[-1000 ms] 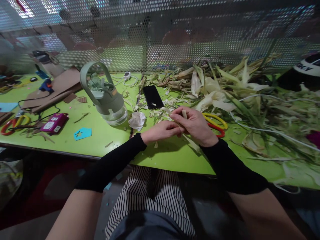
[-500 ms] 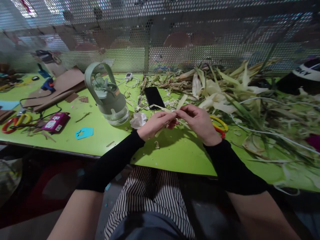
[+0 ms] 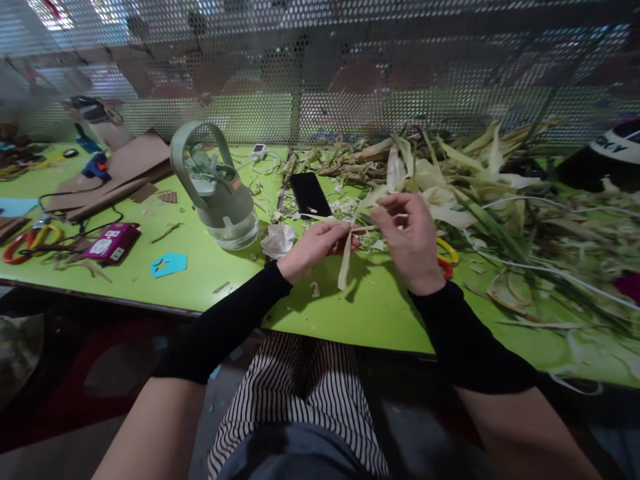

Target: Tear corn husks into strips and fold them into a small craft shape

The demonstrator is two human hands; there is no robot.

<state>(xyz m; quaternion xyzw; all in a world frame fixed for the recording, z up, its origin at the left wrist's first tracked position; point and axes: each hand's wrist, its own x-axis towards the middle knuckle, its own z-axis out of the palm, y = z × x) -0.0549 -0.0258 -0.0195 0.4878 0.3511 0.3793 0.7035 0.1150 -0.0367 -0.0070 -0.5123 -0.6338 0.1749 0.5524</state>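
My left hand is closed in a pinch on pale corn husk strips above the green table. One strip hangs down from its fingertips, and others stick out to the left and right. My right hand is raised just to the right, thumb and fingers curled around the upper end of a husk strip. Behind the hands lies a black phone. Scissors with yellow and red handles are partly hidden by my right hand. A crumpled white tissue sits beside my left wrist.
A large heap of corn husks spreads over the right side, crossed by a white cable. A green-lidded water bottle stands left of centre. Further left are a purple box, a blue card and orange-yellow scissors.
My right hand has moved right and up, away from my left fingertips. A husk strip now hangs down in front of my left hand, which stays nearly where it was.
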